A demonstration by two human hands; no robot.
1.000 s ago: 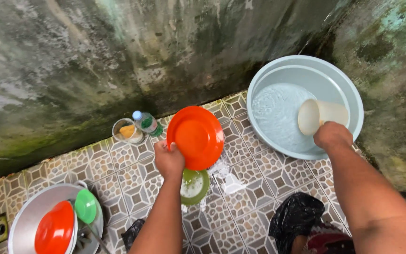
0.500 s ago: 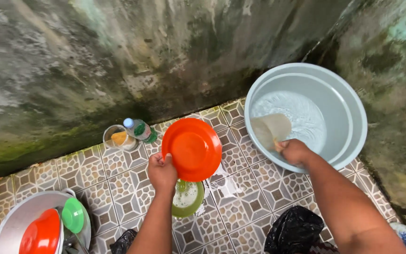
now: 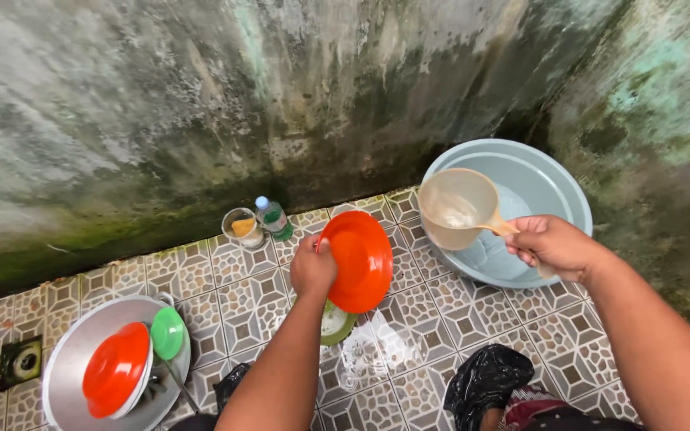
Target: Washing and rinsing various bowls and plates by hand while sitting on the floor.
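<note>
My left hand (image 3: pixel 314 269) grips the left rim of an orange plastic plate (image 3: pixel 358 260), held tilted on edge above a green bowl (image 3: pixel 335 322) with soapy water on the tiled floor. My right hand (image 3: pixel 553 243) holds the handle of a translucent beige water scoop (image 3: pixel 457 208), lifted out of the pale blue basin (image 3: pixel 569 185) and raised just right of the plate. Water lies in the basin's bottom.
A metal tray (image 3: pixel 66 363) at lower left carries an orange plate (image 3: pixel 116 369) and a green lid (image 3: pixel 168 333). By the mossy wall stand a small cup with a sponge (image 3: pixel 242 227) and a bottle (image 3: pixel 272 217). A floor drain (image 3: pixel 19 361) is at far left, a black bag (image 3: pixel 490 378) at the bottom.
My right hand lifted the scoop out of the basin's water and brought it up toward the plate. The orange plate turned more edge-on in my left hand.
</note>
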